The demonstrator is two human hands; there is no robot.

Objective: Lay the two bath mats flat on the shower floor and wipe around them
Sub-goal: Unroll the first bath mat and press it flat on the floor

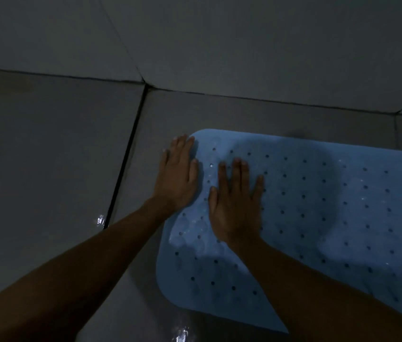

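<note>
We see one blue bath mat flat on the grey tiled floor, apparently wet. Left hand presses its left edge, right hand just beside it; fingers straight, gripping nothing.
</note>
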